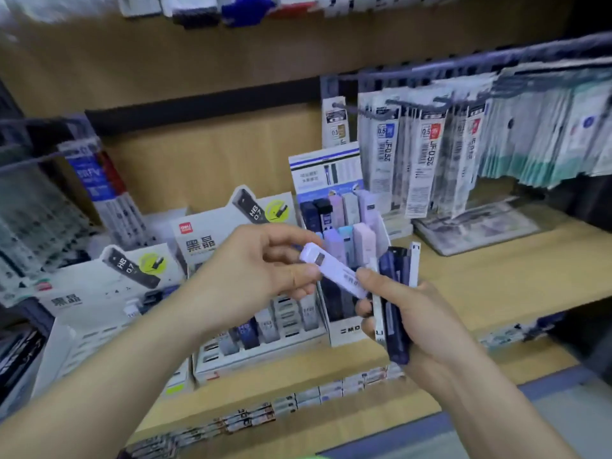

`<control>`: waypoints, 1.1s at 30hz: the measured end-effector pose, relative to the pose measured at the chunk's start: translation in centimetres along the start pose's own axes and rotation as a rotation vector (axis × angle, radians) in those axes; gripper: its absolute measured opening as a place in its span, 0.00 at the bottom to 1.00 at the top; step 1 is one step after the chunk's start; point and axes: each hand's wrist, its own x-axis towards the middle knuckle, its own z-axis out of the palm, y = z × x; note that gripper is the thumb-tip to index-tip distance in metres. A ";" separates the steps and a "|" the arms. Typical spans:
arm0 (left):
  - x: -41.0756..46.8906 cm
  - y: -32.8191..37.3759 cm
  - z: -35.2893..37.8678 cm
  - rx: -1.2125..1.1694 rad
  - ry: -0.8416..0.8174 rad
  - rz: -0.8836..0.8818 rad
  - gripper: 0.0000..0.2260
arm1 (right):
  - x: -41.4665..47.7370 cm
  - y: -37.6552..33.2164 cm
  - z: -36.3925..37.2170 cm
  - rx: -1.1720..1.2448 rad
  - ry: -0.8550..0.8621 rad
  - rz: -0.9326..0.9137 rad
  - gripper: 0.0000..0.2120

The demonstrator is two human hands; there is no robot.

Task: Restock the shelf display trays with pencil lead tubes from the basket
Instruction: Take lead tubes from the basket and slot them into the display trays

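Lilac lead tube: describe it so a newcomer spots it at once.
On the wooden shelf, find the tiered display tray of pastel tubes. Before it, the left hand pinches the lilac tube, tilted; the right hand grips mostly navy tubes.

lilac tube (334,271): smooth plastic, soft sheen; pinched by the fingertips of the left hand (261,270)
dark tubes (395,313): navy plastic, glossy; gripped in the right hand (427,323)
display tray (347,332): white printed card, matt; just behind the fingers
header card (205,240): printed card, slight gloss; beyond the left knuckles
shelf (480,283): wood-look board, smooth, matt; right of the right fingers
refill packs (427,167): clear plastic sleeves, shiny; above the right fingers
rail (463,66): dark, looks like metal, matt
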 end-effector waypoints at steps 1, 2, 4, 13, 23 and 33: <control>0.6 0.0 0.5 0.012 0.006 0.010 0.11 | 0.4 -0.1 -0.6 0.018 0.005 0.014 0.17; 1.2 0.0 0.8 0.032 0.018 0.017 0.11 | 0.7 -0.2 -1.3 0.024 0.006 0.027 0.16; 2.2 -0.1 1.4 0.061 0.033 0.019 0.12 | 1.4 -0.3 -2.5 0.013 0.000 0.043 0.16; 5.6 -0.4 1.8 0.061 0.120 0.012 0.11 | 3.5 -1.4 -4.8 0.232 0.117 0.108 0.07; 9.9 0.6 4.8 0.363 0.119 0.098 0.15 | 5.2 -1.8 -7.5 0.167 0.247 0.066 0.06; 9.4 -0.4 5.6 0.782 0.108 0.181 0.06 | 5.4 -1.3 -6.9 -0.082 0.212 -0.015 0.05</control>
